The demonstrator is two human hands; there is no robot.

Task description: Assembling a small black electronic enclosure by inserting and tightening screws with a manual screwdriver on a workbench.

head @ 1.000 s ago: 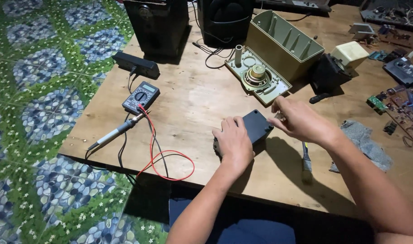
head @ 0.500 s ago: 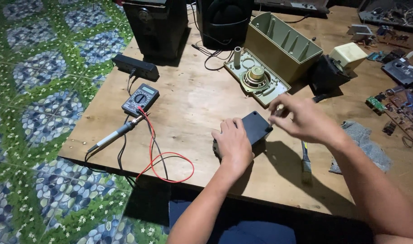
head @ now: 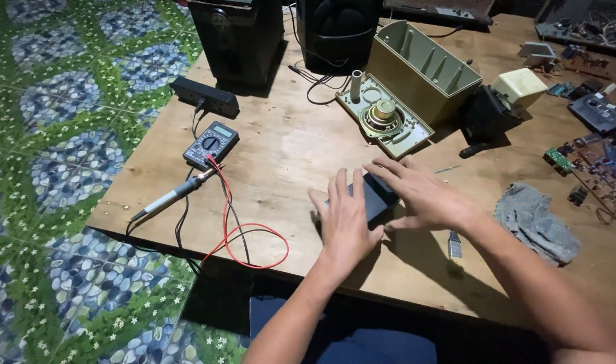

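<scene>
Both the left hand (head: pixel 347 219) and right hand (head: pixel 422 192) lie open, fingers spread flat on a dark box (head: pixel 374 195) near the wooden surface's (head: pixel 288 148) front edge, the multimeter (head: pixel 211 143) left of it, the speaker panel (head: pixel 383 117) beyond it.

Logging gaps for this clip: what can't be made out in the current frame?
Head view only:
- dark flat box: mostly covered by the left hand and right hand; its top face is hidden.
- circuit boards: cut by the right edge, parts too small.
- multimeter: display too small to read.
</scene>
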